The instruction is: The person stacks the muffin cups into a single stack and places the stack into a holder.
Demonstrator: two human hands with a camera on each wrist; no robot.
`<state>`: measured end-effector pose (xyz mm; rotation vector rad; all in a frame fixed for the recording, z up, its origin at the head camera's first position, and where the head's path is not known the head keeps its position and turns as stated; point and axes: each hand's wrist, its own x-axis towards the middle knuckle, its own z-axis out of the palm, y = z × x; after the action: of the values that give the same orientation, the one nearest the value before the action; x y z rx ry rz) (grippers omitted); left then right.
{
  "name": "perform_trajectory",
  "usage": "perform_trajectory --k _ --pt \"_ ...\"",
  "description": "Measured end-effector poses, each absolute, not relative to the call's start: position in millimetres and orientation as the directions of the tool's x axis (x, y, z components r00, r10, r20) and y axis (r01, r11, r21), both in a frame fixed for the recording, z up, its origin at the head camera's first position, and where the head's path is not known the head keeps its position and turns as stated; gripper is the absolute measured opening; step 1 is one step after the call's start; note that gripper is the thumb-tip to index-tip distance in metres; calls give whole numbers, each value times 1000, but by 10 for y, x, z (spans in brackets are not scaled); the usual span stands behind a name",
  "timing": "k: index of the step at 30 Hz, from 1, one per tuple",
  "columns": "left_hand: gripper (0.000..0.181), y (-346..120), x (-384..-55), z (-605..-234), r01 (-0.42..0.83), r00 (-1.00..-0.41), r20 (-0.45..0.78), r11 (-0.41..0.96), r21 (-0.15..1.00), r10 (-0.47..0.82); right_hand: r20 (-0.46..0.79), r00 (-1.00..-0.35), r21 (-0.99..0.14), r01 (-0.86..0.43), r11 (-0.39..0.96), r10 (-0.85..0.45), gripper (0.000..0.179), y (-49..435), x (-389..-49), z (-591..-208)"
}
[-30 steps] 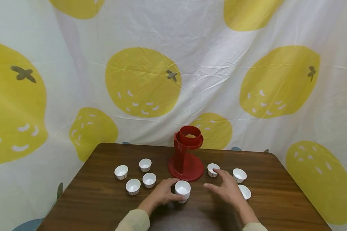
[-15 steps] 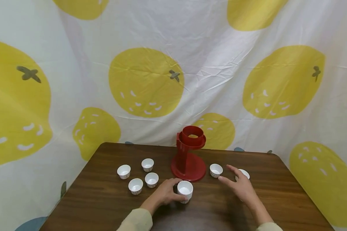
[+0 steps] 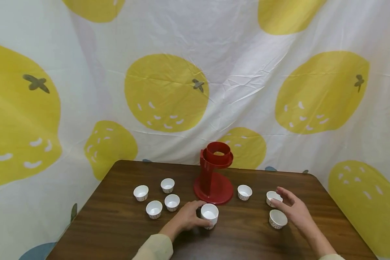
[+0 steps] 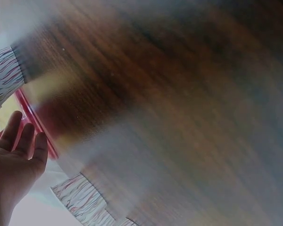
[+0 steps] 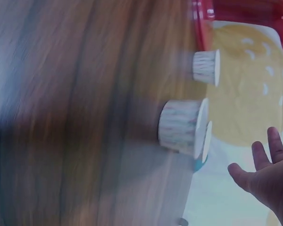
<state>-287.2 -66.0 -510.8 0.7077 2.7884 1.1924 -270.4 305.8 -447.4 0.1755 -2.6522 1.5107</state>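
My left hand [image 3: 189, 216] grips a small stack of white paper baking cups [image 3: 209, 213] near the front middle of the table, thumb in front and fingers behind. In the left wrist view, the stack [image 4: 4, 75] shows wavy coloured lines on its side, close to the fingers of the left hand [image 4: 12, 174]. My right hand [image 3: 295, 211] hovers with spread fingers at the right, nothing in it. Beside it are two single baking cups, one farther back [image 3: 273, 199] and one nearer [image 3: 277, 219]; its fingertips overlap the farther cup in the head view.
A red stand [image 3: 211, 177] with a round base and ring-shaped top stands at the back middle. Another baking cup [image 3: 245, 192] is right of it. Several baking cups [image 3: 154, 209] sit apart at the left. A lemon-print cloth [image 3: 240, 72] hangs behind the wooden table [image 3: 117, 216].
My right hand has moved to the right, away from the cup near the red stand, uncovering the nearer right cup. My left hand keeps its hold on the stack. The head view has turned slightly left.
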Motion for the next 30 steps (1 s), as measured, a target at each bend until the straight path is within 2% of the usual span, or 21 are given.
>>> perform_trajectory --k 5,11,20,30 --pt "62 -659 -2876 -5121 414 -890 168 599 685 423 152 -986 -804 -166 572 -72 68 3184 -2715 -4559" --pt "64 -645 -2892 -5133 380 -904 141 608 697 404 141 -985 -778 -174 604 -102 73 3373 -2742 -4641" --pt "64 -652 -2898 -5135 377 -904 132 614 694 406 62 -990 -707 -132 694 -125 76 3614 -2750 -4866" --pt "65 -646 -2896 -5133 369 -906 121 617 695 405 118 -981 -638 -192 746 -152 80 3646 -2725 -5084"
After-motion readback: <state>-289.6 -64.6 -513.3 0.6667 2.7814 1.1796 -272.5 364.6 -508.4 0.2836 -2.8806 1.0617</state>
